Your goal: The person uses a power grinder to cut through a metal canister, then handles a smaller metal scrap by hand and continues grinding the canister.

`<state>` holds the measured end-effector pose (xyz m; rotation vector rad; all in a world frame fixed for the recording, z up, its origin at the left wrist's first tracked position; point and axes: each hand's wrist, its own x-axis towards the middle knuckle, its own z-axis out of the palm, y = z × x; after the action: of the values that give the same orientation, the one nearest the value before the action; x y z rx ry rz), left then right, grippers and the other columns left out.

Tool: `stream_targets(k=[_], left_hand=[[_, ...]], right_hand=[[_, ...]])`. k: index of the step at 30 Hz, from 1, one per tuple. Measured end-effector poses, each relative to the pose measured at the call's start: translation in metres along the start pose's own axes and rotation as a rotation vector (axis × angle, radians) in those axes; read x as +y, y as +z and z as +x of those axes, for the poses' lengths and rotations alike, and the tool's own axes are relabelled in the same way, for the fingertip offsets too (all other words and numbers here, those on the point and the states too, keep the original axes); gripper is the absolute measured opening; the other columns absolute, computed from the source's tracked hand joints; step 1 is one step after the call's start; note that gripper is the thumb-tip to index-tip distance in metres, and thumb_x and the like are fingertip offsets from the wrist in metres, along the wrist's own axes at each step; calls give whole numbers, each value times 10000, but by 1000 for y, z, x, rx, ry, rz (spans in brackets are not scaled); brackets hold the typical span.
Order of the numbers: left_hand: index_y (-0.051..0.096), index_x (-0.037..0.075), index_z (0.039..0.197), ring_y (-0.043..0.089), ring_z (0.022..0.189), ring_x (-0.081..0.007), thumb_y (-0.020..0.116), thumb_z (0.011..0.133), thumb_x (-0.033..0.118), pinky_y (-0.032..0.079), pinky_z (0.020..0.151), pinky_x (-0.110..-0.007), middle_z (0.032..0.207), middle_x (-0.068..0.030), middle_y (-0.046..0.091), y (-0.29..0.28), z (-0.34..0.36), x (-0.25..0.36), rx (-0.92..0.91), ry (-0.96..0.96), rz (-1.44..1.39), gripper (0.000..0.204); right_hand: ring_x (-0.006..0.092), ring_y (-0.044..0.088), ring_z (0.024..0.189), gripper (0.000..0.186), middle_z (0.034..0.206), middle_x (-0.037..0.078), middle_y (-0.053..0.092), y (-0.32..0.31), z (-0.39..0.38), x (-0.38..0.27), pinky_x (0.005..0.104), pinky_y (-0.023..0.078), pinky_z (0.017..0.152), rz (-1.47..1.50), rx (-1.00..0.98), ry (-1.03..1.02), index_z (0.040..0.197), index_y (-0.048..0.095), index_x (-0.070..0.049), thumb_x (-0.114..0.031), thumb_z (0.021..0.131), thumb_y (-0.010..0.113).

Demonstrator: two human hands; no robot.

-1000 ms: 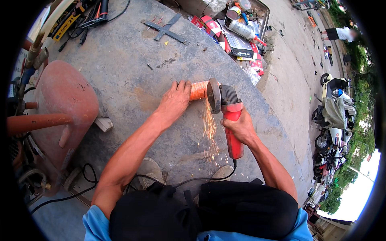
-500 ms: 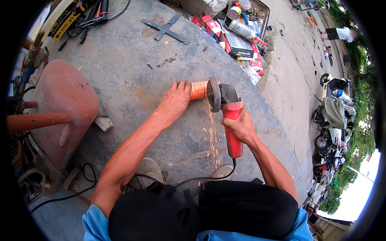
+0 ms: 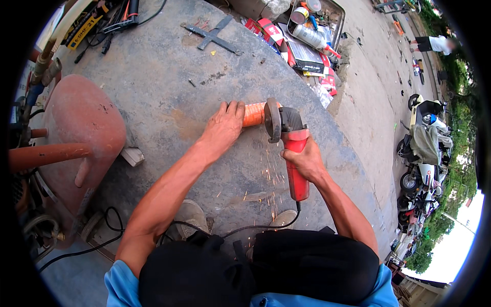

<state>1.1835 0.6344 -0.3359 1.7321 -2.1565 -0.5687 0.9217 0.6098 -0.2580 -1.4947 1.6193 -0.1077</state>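
My left hand (image 3: 222, 128) presses down on an orange pipe piece (image 3: 254, 114) lying on the concrete ground. My right hand (image 3: 304, 161) grips the red body of an angle grinder (image 3: 291, 148). Its disc (image 3: 272, 120) stands upright against the pipe's right end. Sparks fall toward me from the disc onto the ground. The grinder's black cord (image 3: 245, 227) runs back between my feet.
A rust-red tank (image 3: 76, 125) on wheels stands at the left with pipes. A flat metal cross (image 3: 212, 37) lies far ahead. A tray of cans and boxes (image 3: 312, 36) sits at the upper right. Parked motorbikes (image 3: 424, 148) line the right.
The sparks have shifted a little; both hands and the grinder stay in the same place on the pipe.
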Motion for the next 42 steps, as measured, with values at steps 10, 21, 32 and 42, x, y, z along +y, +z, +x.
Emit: stream_targets(k=[10,21,32,42], left_hand=[[454,-68,1381,558,1176,-388,792,841,141,546,987,-465,1296,-209,554,-2,1,0,-39,-21,-47,671],[474,-89,1361,565,1153,-395,773,843,113,537,992,-462,1281,-217,562,-5,2,-2,-22,-5,-67,632],[452,-74,1390,553,1201,-421,779,863,139,498,1043,-475,1306,-238,557,-9,4,-1,-79,-45,-106,656],[461,30,1458,543,1230,-408,758,847,47,487,1062,-457,1378,-201,522,-4,-2,-5,-56,-35,-93,679]], right_hand=[[284,705,989,630,1085,169,696,2,1,1,410,565,886,19,-10,9,1244,532,28,-232,738,802],[280,708,980,655,1087,175,695,5,1,9,407,573,876,18,-20,25,1260,516,41,-234,741,806],[260,702,960,638,1079,158,697,5,-3,23,398,570,861,35,-35,9,1249,528,33,-219,735,809],[212,657,975,604,1103,112,674,-21,-22,14,378,547,890,238,-13,27,1247,557,4,-184,740,826]])
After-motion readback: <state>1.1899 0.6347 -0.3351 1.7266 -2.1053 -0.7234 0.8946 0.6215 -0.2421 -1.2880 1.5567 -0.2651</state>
